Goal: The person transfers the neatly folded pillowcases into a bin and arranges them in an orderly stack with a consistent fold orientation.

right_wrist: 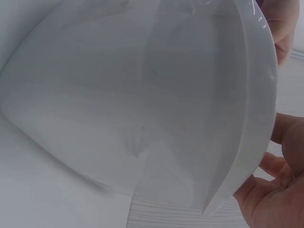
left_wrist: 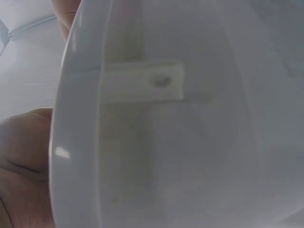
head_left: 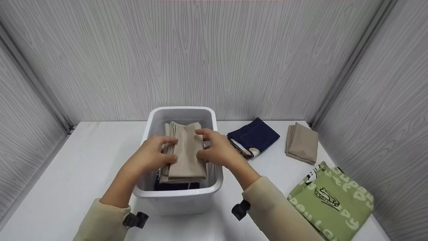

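A folded beige cloth (head_left: 187,147) lies in the white plastic bin (head_left: 180,192), on top of a dark cloth (head_left: 177,186) at the bottom front. Over the bin's left side, my left hand (head_left: 152,152) touches the beige cloth's left edge, thumb and fingers spread apart. From the right, my right hand (head_left: 217,147) rests its fingertips and thumb on the opposite edge, also spread. Both wrist views are mostly filled by the bin's outer wall. Part of my left hand (left_wrist: 26,166) and of my right hand (right_wrist: 280,180) shows past the rim.
Right of the bin lies a folded navy cloth (head_left: 255,135). Farther right is a folded brown cloth (head_left: 302,143), and nearer the front a green printed cloth (head_left: 334,201). Grey wood-grain panels (head_left: 200,60) enclose the white table (head_left: 83,160) at the back and sides.
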### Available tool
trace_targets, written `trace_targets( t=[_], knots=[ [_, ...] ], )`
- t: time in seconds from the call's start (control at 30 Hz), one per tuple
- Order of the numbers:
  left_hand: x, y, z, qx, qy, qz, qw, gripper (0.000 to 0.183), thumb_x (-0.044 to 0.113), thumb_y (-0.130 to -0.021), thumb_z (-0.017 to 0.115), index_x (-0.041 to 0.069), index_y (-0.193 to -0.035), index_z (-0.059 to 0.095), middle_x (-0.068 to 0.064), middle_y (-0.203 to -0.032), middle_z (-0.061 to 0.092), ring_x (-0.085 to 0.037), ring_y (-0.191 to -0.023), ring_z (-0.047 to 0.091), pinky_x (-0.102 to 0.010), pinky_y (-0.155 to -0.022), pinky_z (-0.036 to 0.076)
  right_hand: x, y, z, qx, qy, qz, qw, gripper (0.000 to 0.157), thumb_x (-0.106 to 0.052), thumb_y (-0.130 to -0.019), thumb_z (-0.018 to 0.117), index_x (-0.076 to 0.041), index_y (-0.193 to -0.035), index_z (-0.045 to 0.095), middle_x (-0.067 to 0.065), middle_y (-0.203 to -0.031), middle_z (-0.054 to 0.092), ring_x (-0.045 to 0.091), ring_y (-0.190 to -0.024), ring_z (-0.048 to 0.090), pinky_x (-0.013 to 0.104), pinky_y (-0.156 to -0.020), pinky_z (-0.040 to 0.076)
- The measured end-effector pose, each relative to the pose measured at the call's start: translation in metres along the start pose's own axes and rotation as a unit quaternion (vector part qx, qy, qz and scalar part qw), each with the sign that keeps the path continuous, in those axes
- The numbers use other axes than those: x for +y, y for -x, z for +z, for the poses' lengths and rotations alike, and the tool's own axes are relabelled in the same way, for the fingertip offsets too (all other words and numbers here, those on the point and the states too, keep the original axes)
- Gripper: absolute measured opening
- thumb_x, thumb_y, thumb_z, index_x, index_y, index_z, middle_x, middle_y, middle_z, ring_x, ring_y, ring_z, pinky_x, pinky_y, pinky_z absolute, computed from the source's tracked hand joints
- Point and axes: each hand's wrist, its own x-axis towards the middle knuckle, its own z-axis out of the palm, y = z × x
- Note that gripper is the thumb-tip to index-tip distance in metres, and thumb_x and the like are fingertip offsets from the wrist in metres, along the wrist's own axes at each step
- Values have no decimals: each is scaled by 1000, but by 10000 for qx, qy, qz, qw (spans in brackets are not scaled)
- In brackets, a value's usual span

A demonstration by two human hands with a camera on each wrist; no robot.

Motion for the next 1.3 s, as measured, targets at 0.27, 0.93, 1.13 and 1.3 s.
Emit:
trace_targets(
  t=[0.27,0.93,1.13,1.3],
  knots=[
    [-3,1,2,-22,63,65,10000,53,10,-86,71,-3,-136,58,-20,-140,57,-37,-135,45,-56,-111,36,0,1,1,-34,168,40,9998,72,1,-79,71,-13,-147,49,20,-136,57,22,-87,68,30,-64,59],
    [-3,-1,2,-63,-21,31,10000,48,19,-93,66,-1,-136,58,-21,-140,56,-39,-130,51,-55,-106,42,-1,-1,0,-8,188,32,9998,71,3,-79,71,-10,-145,50,22,-135,57,19,-79,68,30,-62,59],
    [-6,1,-4,-204,-32,44,9998,54,25,-96,64,0,-141,53,-24,-141,54,-42,-119,59,-54,-95,51,-5,5,-5,3,729,-115,9973,63,-8,-84,70,-13,-144,52,17,-136,60,24,-105,68,37,-80,59],
    [-8,5,-8,-103,-114,156,9998,56,27,-97,63,0,-143,50,-27,-143,50,-48,-121,56,-60,-95,49,-7,10,-10,58,916,-281,9954,55,-14,-89,68,-17,-142,55,14,-138,60,26,-112,67,38,-85,58]
  ],
)
